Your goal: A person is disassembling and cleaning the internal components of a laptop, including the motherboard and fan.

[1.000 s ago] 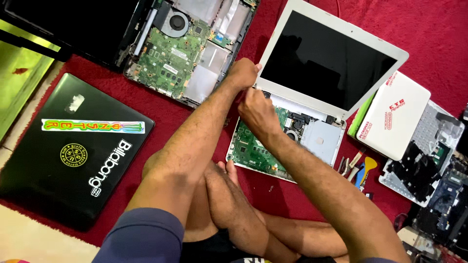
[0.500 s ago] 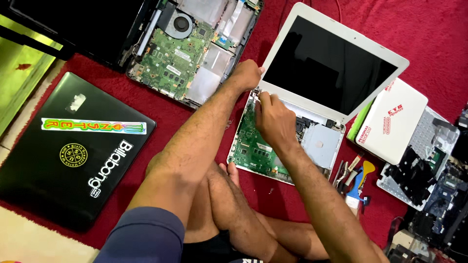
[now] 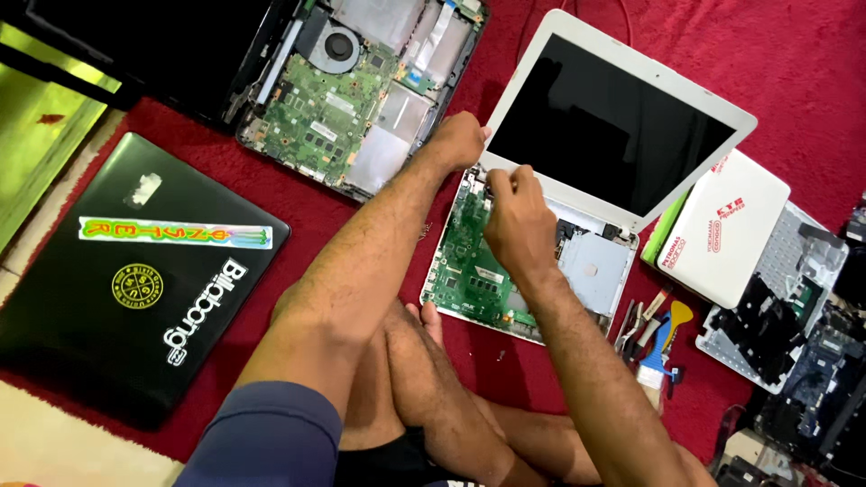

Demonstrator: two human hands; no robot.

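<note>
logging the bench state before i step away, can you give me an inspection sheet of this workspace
surface: red carpet on the floor, person seated cross-legged on it.
job's things: white laptop, lid up, base opened, green board exposed.
clutter: black stickered laptop closed at left; second opened laptop with fan showing; small hand tools; white box; dark dismantled parts at right.
grippers: left hand on the lid's lower corner near the hinge; right hand over the board, fingers pinched at the hinge end; what they pinch is too small to tell.
cables: thin red wire above the lid.
surroundings: pale floor at lower left.
</note>
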